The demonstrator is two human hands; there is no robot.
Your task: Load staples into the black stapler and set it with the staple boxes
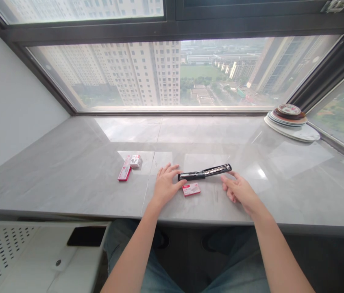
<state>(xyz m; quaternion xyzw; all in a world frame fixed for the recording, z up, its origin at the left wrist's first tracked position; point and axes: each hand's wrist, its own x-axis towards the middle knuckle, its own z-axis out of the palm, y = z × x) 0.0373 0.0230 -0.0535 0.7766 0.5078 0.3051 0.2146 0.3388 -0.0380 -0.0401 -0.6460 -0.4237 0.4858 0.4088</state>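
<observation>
On my head feed, one opened black stapler (201, 175) lies between two hands: the left hand (166, 185) grasps its left end; the right hand (239, 190), loosely curled and released, sits beside the other. I count three small boxes: one red-and-white box (191, 189) near the stapler, plus a long box (125, 171) and a white box (135, 161) leftward.

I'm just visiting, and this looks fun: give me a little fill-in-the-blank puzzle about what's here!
The left hand is at one end of the opened black ____.
The small box, between that hand and the right hand, lies nearer the counter's ____ (front or back) edge.
The stack of round, flat things stands toward the ____ end.
Tall buildings show through the dark-framed ____.

Missing words: stapler; front; right; window.
</observation>
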